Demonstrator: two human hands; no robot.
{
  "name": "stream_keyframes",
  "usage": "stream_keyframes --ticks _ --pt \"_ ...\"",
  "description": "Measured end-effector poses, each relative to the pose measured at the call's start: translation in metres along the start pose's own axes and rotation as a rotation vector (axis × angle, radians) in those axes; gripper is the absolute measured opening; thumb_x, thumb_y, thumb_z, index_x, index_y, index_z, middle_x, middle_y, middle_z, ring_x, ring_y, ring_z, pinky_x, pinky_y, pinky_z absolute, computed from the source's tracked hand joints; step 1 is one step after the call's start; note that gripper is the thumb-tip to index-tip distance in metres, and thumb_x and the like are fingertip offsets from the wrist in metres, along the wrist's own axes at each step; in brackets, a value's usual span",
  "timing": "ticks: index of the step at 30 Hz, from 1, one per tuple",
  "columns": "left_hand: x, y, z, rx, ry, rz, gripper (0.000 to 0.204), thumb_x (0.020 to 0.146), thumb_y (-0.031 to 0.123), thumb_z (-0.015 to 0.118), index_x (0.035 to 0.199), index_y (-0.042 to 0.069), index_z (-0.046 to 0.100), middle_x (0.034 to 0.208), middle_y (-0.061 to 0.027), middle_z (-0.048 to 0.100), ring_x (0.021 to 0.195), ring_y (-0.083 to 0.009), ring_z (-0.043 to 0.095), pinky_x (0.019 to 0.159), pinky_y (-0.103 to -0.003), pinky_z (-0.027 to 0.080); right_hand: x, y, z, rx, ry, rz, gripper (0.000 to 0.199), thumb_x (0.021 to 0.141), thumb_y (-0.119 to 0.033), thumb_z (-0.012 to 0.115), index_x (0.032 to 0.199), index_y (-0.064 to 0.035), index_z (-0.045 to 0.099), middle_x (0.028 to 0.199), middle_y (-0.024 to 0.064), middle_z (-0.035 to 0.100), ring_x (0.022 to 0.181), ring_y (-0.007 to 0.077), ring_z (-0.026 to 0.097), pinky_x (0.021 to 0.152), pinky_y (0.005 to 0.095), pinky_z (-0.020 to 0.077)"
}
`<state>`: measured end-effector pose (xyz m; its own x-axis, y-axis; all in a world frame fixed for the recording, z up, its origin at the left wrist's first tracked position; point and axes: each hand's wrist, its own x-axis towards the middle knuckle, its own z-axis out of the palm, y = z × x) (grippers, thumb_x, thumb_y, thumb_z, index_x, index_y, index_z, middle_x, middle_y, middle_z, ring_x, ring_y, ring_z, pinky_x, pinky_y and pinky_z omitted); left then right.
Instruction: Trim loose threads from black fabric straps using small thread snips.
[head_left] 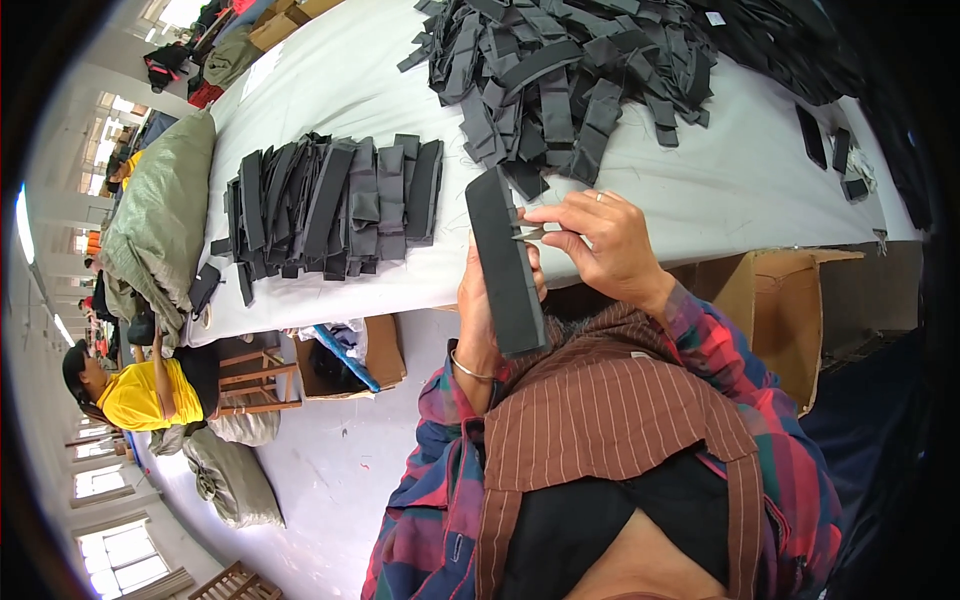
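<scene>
My left hand (477, 312) is closed round a dark grey fabric strip (506, 265), which stands nearly upright over the table's near edge. The strip covers part of that hand, with fingertips showing at its right side. At the strip's right edge, my right hand (608, 245) pinches small metal thread snips (527, 232), their tips against the fabric. Most of the snips is hidden by the fingers. Just beyond my hands lies a loose heap of similar dark strips (555, 95). To the left, more strips sit side by side in a neat row (335, 205).
White cloth covers the table (620, 215). Black fabric (790, 50) and a phone (811, 137) lie at the far right. Cardboard boxes (790, 310) stand below the table edge. A person in yellow (150, 395) sits at left, near a wooden stool (255, 380) and stuffed sacks (160, 215).
</scene>
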<state>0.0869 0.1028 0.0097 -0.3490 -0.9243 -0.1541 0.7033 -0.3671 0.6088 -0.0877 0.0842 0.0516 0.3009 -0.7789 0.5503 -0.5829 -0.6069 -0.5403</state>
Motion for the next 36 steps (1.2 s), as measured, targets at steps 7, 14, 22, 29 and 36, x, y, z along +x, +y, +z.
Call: stream_keyframes --ticks 7,14,22,29,36 --pt "-0.008 -0.004 0.01 0.02 -0.021 -0.053 0.058 0.098 0.055 0.028 0.133 0.01 0.038 0.084 -0.0084 0.054 0.059 -0.0145 0.051 0.051 -0.028 0.044 -0.004 -0.001 0.007 -0.036 0.184 0.087 0.018 0.08 -0.01 0.066 0.098 -0.012 0.068 0.074 0.0041 0.061 0.065 0.0231 0.056 0.06 0.0325 0.0409" --pt "-0.011 -0.005 0.017 0.169 -0.005 -0.045 0.062 0.097 0.059 0.026 0.134 0.01 0.039 0.081 -0.0069 0.055 0.06 -0.0133 0.054 0.054 -0.026 0.048 -0.011 0.006 0.012 0.13 0.235 0.331 0.014 0.083 -0.009 0.065 0.097 -0.0064 0.067 0.082 0.0065 0.066 0.069 0.0208 0.062 0.062 0.03 0.0462" --pt "-0.011 -0.012 0.004 0.116 0.079 -0.062 0.06 0.096 0.058 0.03 0.111 0.005 0.052 0.081 -0.0069 0.06 0.065 -0.0132 0.059 0.057 -0.026 0.052 -0.012 -0.01 0.009 0.197 0.069 0.22 0.013 0.083 -0.009 0.064 0.096 -0.0051 0.066 0.087 0.0095 0.067 0.072 0.0245 0.065 0.064 0.0306 0.0491" --pt "-0.012 -0.014 0.012 0.266 0.184 0.019 0.057 0.098 0.052 0.033 0.109 0.001 0.056 0.087 -0.0075 0.065 0.07 -0.012 0.062 0.06 -0.023 0.053 -0.011 -0.017 0.015 0.106 0.083 0.234 0.014 0.081 -0.012 0.065 0.094 -0.0068 0.065 0.086 0.0078 0.066 0.073 0.0269 0.064 0.063 0.0332 0.0485" --pt "-0.016 -0.012 0.004 0.36 0.116 -0.028 0.053 0.099 0.049 0.035 0.112 0.001 0.055 0.088 -0.0076 0.064 0.066 -0.0115 0.062 0.054 -0.023 0.052 -0.011 -0.009 0.019 0.005 0.122 0.106 0.014 0.079 -0.011 0.066 0.093 -0.0078 0.065 0.081 0.0074 0.065 0.071 0.0267 0.061 0.064 0.0332 0.0464"
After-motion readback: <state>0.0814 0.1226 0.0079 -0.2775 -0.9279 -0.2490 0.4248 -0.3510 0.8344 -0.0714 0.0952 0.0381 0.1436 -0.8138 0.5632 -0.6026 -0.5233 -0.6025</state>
